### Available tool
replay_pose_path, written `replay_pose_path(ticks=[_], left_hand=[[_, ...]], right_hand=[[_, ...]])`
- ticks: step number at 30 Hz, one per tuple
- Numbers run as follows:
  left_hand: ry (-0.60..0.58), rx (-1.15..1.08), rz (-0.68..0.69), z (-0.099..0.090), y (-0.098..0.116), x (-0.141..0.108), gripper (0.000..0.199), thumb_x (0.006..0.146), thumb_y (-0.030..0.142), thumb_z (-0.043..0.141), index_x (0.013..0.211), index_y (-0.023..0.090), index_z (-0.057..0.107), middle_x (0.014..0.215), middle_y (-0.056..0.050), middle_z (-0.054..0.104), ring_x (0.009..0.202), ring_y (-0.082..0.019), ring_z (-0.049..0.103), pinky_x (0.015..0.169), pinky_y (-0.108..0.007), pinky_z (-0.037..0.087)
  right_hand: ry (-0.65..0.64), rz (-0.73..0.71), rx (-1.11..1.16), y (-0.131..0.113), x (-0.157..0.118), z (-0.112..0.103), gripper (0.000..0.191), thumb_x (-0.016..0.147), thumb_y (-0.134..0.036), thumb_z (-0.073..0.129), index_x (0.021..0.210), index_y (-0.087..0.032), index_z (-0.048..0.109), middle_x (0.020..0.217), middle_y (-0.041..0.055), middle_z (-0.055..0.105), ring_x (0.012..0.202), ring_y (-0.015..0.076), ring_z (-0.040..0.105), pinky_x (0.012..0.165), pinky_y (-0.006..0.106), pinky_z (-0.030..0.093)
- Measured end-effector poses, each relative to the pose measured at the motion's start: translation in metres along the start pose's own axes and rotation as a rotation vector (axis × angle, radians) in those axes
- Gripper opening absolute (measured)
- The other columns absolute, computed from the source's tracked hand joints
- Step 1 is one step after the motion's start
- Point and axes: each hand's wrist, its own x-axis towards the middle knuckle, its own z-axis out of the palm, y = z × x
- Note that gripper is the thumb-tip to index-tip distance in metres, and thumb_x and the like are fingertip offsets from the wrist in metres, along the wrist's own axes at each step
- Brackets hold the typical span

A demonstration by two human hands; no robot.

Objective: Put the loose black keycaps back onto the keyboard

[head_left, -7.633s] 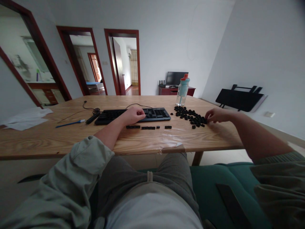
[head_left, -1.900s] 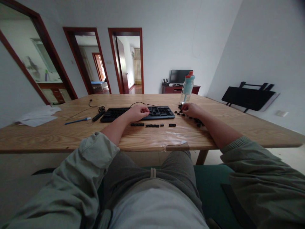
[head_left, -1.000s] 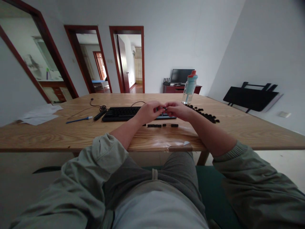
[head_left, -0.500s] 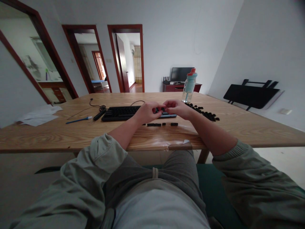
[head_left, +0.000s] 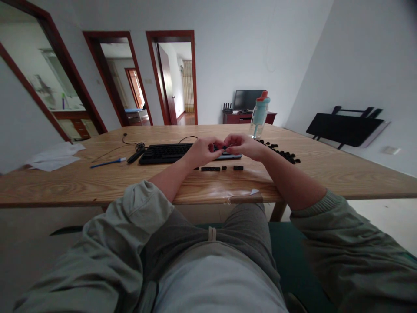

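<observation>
The bare left hand point(head_left: 203, 153) and right hand point(head_left: 246, 147) seem to pinch a small black plastic key point(head_left: 224, 148), which could drop if either slips.

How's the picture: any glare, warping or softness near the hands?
All in the head view: dim light, with a bright doorway behind; pale sheen near the tabletop's front edge; wide-angle warping, the left door frame leaning; black keycap pile blending together; small dark piece at the fingers too indistinct to identify.
</observation>
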Motion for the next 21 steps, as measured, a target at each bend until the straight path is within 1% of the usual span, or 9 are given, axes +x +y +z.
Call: replay_pose_path(ticks=[2, 4, 6, 8, 10, 12, 14, 17, 21], left_hand=[[-0.058, -0.015, 0.007, 0.002, 0.005, 0.006, 0.023, 0.079, 0.021, 0.065, 0.099, 0.015, 0.075, 0.08, -0.002, 0.072, 0.062, -0.01, 0.054, 0.061, -0.024, 0.043], [-0.161, -0.021, 0.044, 0.005, 0.012, 0.013, 0.022, 0.079, 0.019, 0.065, 0.097, 0.016, 0.076, 0.078, -0.002, 0.072, 0.063, -0.011, 0.056, 0.063, -0.024, 0.044], [-0.261, -0.015, 0.095, 0.009, 0.018, 0.02, 0.021, 0.078, 0.018, 0.064, 0.095, 0.017, 0.077, 0.078, -0.002, 0.072, 0.066, -0.012, 0.059, 0.065, -0.025, 0.045], [-0.314, -0.002, 0.134, 0.014, 0.02, 0.025, 0.022, 0.078, 0.016, 0.063, 0.095, 0.017, 0.078, 0.08, -0.002, 0.073, 0.069, -0.013, 0.061, 0.068, -0.026, 0.045], [-0.344, 0.012, 0.155, 0.019, 0.018, 0.025, 0.024, 0.077, 0.015, 0.063, 0.095, 0.017, 0.078, 0.082, -0.002, 0.074, 0.071, -0.014, 0.062, 0.069, -0.026, 0.046], [-0.338, 0.018, 0.146, 0.024, 0.013, 0.023, 0.024, 0.076, 0.014, 0.063, 0.095, 0.017, 0.077, 0.082, -0.002, 0.073, 0.07, -0.013, 0.062, 0.07, -0.026, 0.046], [-0.281, 0.015, 0.104, 0.026, 0.009, 0.021, 0.021, 0.076, 0.014, 0.064, 0.093, 0.016, 0.076, 0.08, -0.002, 0.072, 0.069, -0.013, 0.061, 0.07, -0.026, 0.046], [-0.175, 0.03, 0.036, 0.028, 0.007, 0.02, 0.013, 0.077, 0.016, 0.064, 0.087, 0.015, 0.072, 0.08, -0.003, 0.071, 0.07, -0.013, 0.059, 0.069, -0.026, 0.045], [-0.137, 0.064, 0.03, 0.029, 0.008, 0.02, 0.007, 0.077, 0.016, 0.063, 0.083, 0.016, 0.068, 0.079, -0.002, 0.068, 0.07, -0.014, 0.057, 0.067, -0.026, 0.043]], right_hand=[[0.058, 0.011, -0.012, 0.0, -0.001, -0.008, 0.02, 0.069, -0.028, 0.071, 0.084, -0.019, 0.062, 0.068, -0.002, 0.058, 0.055, 0.0094, 0.046, 0.051, 0.024, 0.034], [0.137, 0.021, -0.029, 0.0, -0.001, -0.016, 0.016, 0.07, -0.025, 0.066, 0.084, -0.019, 0.062, 0.068, -0.001, 0.059, 0.054, 0.0095, 0.044, 0.05, 0.025, 0.033], [0.185, 0.03, -0.074, 0.0, -0.002, -0.023, 0.014, 0.069, -0.023, 0.064, 0.083, -0.019, 0.063, 0.07, 0.0002, 0.06, 0.054, 0.0101, 0.044, 0.051, 0.026, 0.034], [0.192, 0.048, -0.153, 0.001, -0.004, -0.029, 0.013, 0.068, -0.022, 0.064, 0.08, -0.018, 0.064, 0.069, 0.0009, 0.06, 0.056, 0.0109, 0.045, 0.053, 0.026, 0.035], [0.143, 0.091, -0.245, 0.001, -0.006, -0.034, 0.013, 0.068, -0.023, 0.064, 0.08, -0.018, 0.066, 0.066, 0.0011, 0.059, 0.057, 0.0121, 0.047, 0.053, 0.026, 0.035], [0.046, 0.15, -0.329, 0.002, -0.01, -0.038, 0.014, 0.07, -0.025, 0.065, 0.082, -0.018, 0.068, 0.065, 0.0013, 0.06, 0.058, 0.013, 0.048, 0.052, 0.027, 0.035], [-0.025, 0.192, -0.385, 0.001, -0.014, -0.043, 0.016, 0.072, -0.029, 0.065, 0.084, -0.019, 0.069, 0.066, 0.0017, 0.061, 0.059, 0.0134, 0.049, 0.053, 0.027, 0.036], [-0.008, 0.195, -0.432, 0.001, -0.02, -0.048, 0.021, 0.075, -0.037, 0.067, 0.087, -0.02, 0.07, 0.072, 0.0025, 0.064, 0.061, 0.0137, 0.05, 0.054, 0.027, 0.036], [0.016, 0.188, -0.511, 0.004, -0.021, -0.049, 0.032, 0.074, -0.049, 0.07, 0.088, -0.02, 0.071, 0.073, 0.0032, 0.065, 0.064, 0.0147, 0.052, 0.056, 0.028, 0.037]])
